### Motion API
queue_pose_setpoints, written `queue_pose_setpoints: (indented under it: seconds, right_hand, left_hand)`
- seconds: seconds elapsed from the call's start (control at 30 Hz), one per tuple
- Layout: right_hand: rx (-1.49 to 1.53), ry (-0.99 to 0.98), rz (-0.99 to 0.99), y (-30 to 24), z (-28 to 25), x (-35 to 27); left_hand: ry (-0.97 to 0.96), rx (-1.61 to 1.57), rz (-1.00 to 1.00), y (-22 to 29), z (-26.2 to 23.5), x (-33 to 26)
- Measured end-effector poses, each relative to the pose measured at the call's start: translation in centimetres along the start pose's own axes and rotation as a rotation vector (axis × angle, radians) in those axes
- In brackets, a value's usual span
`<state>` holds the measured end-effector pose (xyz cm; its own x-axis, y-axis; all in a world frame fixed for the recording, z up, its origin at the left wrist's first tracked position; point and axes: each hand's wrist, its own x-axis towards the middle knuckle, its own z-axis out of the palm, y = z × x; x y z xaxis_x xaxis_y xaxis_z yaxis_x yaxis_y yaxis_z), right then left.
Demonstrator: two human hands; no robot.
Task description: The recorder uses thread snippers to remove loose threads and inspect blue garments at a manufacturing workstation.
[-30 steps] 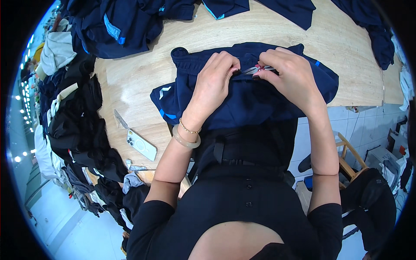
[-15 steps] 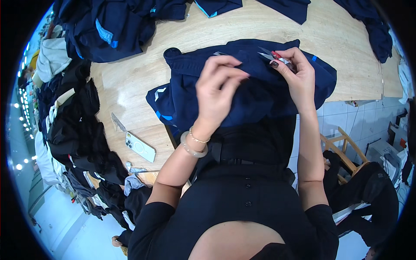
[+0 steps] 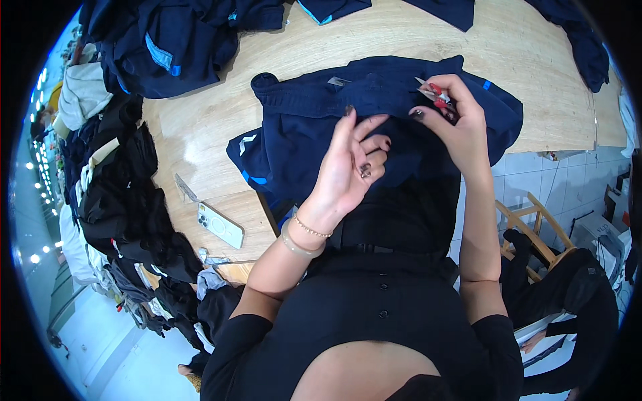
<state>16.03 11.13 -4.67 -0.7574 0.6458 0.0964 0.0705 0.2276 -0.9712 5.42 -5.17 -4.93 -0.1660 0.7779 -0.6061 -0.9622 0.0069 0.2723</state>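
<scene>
A dark navy garment with a waistband point(image 3: 301, 97), probably trousers, is spread at the table's near edge, partly over my lap. It has small bright-blue tabs and a pale mark at its left. My left hand point(image 3: 354, 154) is turned palm up over it, thumb and index finger apart near the waistband's lower edge, the other fingers loosely curled; nothing shows in it. My right hand point(image 3: 465, 127) is closed around small red-handled scissors point(image 3: 438, 95), their points directed to the left above the waistband. Its thumb is at the cloth.
More navy garments point(image 3: 180, 50) lie at the table's far side. A phone point(image 3: 221, 225) and a clear plastic scrap point(image 3: 185, 188) rest on the table point(image 3: 200, 134) at left. Dark clothes point(image 3: 120, 194) are heaped beyond. A wooden stool point(image 3: 535, 220) and another person's arm point(image 3: 555, 331) are at right.
My left hand has rolled from back up to palm up, and its fingertips have parted. My right thumb has moved down from the scissors toward the cloth, with the scissors farther back in the hand.
</scene>
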Motion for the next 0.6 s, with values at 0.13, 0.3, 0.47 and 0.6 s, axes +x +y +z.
queue_pose_setpoints:
  seconds: [0.13,0.3,0.47,0.6]
  right_hand:
    - [-0.292,-0.14,-0.215,-1.7,0.9,0.6]
    - [-0.579,-0.179,-0.466,-1.0,3.0,1.1]
    - [0.197,-0.212,-0.047,-0.8,3.0,0.5]
    - [0.212,-0.057,0.182,-1.5,0.8,0.4]
  left_hand:
    - [0.091,-0.067,0.064,0.2,-0.7,1.1]
    - [0.229,-0.01,0.18,0.2,0.0,1.0]
    - [0.178,0.035,0.245,0.2,-2.2,1.3]
    - [0.235,0.086,0.282,0.1,-0.5,0.8]
